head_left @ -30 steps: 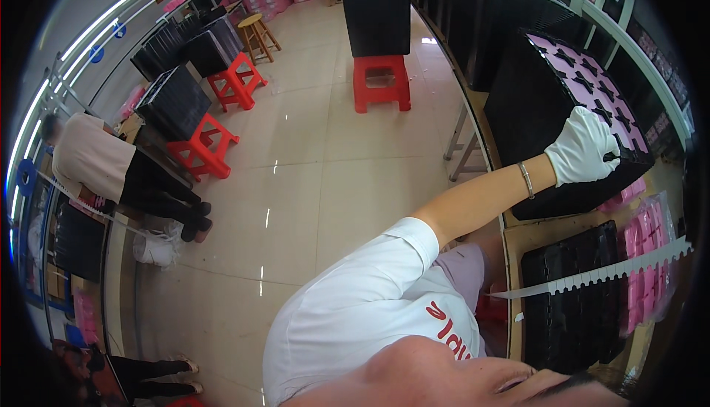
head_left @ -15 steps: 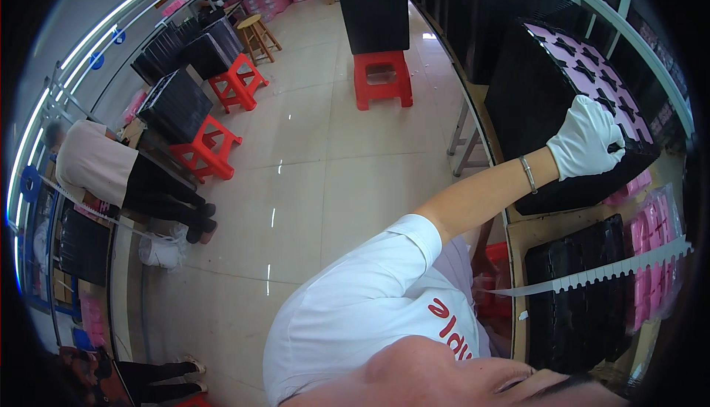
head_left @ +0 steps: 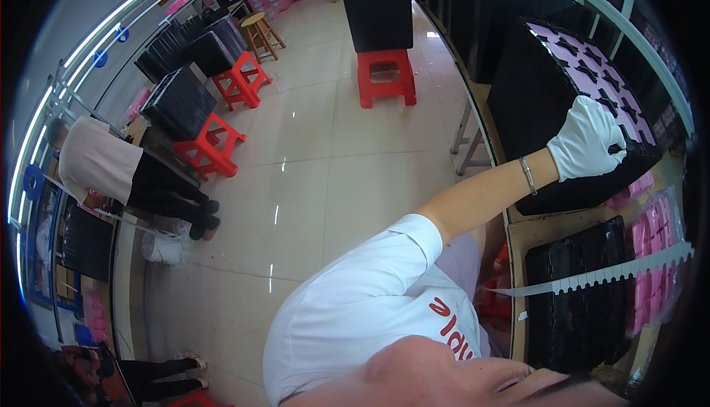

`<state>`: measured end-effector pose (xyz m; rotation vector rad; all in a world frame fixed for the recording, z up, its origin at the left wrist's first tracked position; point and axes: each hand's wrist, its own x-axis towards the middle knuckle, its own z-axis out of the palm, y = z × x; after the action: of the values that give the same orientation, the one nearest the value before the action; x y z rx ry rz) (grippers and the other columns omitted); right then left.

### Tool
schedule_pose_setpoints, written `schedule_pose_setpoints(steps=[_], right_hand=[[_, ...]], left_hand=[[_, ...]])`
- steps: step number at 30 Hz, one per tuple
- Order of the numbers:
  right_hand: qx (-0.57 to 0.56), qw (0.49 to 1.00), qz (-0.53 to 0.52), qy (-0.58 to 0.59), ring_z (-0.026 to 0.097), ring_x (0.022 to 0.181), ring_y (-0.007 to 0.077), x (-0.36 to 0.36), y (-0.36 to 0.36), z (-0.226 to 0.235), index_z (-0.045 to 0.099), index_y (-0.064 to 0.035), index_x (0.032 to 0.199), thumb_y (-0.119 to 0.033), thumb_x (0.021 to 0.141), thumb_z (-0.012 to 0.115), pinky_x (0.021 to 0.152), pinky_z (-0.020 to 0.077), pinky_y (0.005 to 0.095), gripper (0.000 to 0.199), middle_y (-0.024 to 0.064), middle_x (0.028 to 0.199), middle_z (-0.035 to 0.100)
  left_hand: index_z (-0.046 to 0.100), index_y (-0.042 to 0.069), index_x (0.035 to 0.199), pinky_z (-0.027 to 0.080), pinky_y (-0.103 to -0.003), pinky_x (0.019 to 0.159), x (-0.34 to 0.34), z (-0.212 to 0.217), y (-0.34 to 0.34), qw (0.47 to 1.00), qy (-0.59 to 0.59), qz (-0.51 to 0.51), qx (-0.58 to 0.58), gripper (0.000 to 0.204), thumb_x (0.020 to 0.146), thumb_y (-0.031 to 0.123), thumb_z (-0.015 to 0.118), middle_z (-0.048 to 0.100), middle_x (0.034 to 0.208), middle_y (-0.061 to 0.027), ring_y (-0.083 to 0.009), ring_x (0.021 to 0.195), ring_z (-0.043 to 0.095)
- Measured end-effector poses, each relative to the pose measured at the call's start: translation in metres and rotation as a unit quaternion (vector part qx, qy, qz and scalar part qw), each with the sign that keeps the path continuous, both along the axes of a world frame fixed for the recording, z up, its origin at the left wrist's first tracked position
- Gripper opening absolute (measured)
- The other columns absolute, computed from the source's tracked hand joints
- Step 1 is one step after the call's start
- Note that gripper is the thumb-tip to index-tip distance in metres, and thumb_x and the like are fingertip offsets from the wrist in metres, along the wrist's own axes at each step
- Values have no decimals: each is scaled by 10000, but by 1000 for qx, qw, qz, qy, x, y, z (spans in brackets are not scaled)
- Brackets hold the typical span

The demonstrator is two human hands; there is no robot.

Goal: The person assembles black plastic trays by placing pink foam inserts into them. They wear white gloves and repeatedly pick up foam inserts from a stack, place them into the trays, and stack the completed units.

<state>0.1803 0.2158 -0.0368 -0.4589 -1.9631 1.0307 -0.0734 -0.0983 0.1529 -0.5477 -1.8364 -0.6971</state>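
My left hand (head_left: 588, 141), in a white glove, rests at the near top edge of a tall black block-shaped stack (head_left: 532, 119). Its fingers are curled closed; what they grip, if anything, is hidden. The stack's top carries a lilac sheet (head_left: 584, 70) with several black star-shaped pieces on it. Below my left forearm, a long white toothed strip (head_left: 592, 281) crosses in front of a second black stack (head_left: 573, 311). My right hand is out of view.
Pink moulded pieces (head_left: 651, 281) in clear plastic lie beside the lower black stack. Ahead, a black block (head_left: 377, 15) stands on a red stool (head_left: 387, 78). Across the aisle, a person (head_left: 100, 159) bends over a bench, near more black blocks on red stools.
My left hand stays at the same edge of the stack. The view has shifted slightly, and another person now shows at the far back left. The bending co-worker's arm has moved a little.
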Motion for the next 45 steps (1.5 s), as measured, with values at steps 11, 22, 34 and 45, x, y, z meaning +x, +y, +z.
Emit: schedule_pose_setpoints(steps=[11, 22, 34, 45], right_hand=[[-1, 1000, -6, -10, 578, 1119, 296, -1, 2, 3, 506, 70, 1263, -330, 1058, 276, 995, 447, 401, 505, 213, 1206, 582], [-3, 1000, -9, -7, 582, 1108, 291, 0, 3, 3, 509, 70, 1256, -327, 1058, 285, 988, 449, 396, 497, 209, 1198, 584], [-8, 1000, -8, -9, 585, 1097, 286, 1, 8, 2, 513, 69, 1248, -322, 1057, 294, 980, 452, 391, 487, 206, 1190, 587], [-13, 1000, -5, -12, 589, 1087, 281, -3, 11, 3, 516, 69, 1240, -319, 1057, 302, 973, 454, 386, 479, 202, 1183, 588]], left_hand=[[747, 166, 683, 405, -379, 672, 0, 2, 0, 1000, -9, 0, -5, 142, 666, 302, 711, 605, 590, -52, -235, 637, 593], [749, 168, 691, 415, -385, 670, -3, -1, 1, 1000, 11, 3, 4, 150, 659, 312, 717, 623, 608, -53, -245, 640, 604], [740, 153, 672, 419, -394, 651, -2, -1, 1, 1000, 16, -4, 8, 138, 647, 289, 729, 613, 596, -55, -250, 620, 594], [723, 170, 630, 379, -397, 693, -3, -4, 2, 998, 34, -31, 51, 110, 653, 277, 724, 557, 583, -59, -269, 640, 560]])
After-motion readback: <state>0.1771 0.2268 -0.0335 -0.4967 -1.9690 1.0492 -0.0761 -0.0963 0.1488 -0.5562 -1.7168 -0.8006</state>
